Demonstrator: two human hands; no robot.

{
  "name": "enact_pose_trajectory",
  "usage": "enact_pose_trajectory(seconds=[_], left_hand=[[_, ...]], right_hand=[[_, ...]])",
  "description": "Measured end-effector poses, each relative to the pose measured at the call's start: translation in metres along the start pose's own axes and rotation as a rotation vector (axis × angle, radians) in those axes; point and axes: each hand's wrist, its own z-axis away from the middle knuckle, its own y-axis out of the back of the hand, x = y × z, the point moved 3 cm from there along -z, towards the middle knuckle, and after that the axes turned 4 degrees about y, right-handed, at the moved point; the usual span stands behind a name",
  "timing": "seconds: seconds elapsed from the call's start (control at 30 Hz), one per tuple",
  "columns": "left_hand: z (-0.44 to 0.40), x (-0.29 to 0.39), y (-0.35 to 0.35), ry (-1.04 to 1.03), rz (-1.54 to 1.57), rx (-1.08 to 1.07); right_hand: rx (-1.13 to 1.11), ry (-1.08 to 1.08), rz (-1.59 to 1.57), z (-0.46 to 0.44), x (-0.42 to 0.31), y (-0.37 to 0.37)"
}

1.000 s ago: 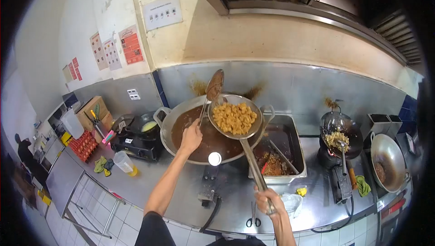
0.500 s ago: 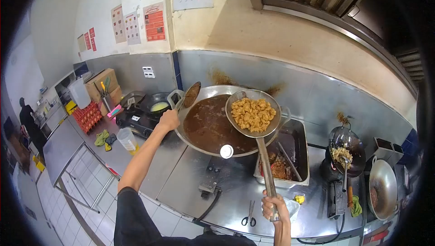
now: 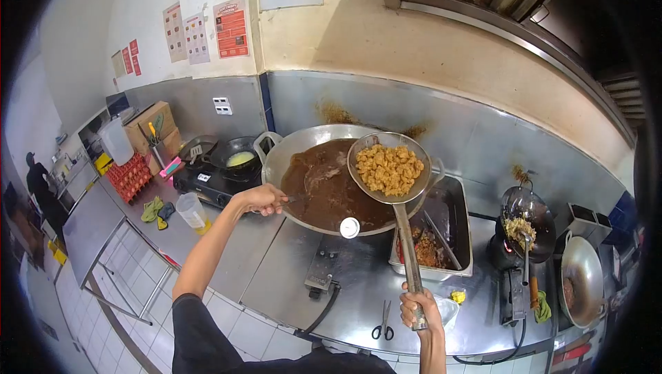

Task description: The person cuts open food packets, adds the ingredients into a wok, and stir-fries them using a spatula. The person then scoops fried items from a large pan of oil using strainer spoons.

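Observation:
My right hand is wrapped round the long metal handle of a large strainer. Golden-brown fried pieces fill the strainer, which rests over or just above the right side of a wide wok. Dark brown oil lies in the wok. At the wok's left front edge, my left hand is closed round the handle of a skimmer; its head is hidden under the oil. A round white dial sits at the wok's front rim.
A deep metal tray with crumbs and tongs stands right of the wok. Scissors lie on the steel counter in front. Left are a plastic jug and a stove with a pan. Farther right is a smaller wok on a burner.
My left hand has come down and slightly right, and the skimmer head, raised over the wok's left rim before, is now in the oil. The strainer has barely moved.

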Motion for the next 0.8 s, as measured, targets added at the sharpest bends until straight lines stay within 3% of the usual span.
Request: enact_pose_trajectory(seconds=[0.2,0.8], left_hand=[[0.042,-0.013,-0.009,0.007,0.070,-0.066],[0.121,-0.045,-0.051,-0.022,0.395,0.155]], right_hand=[[-0.021,0.004,0.011,-0.003,0.002,0.002],[0.020,0.026,0.015,-0.003,0.005,0.001]])
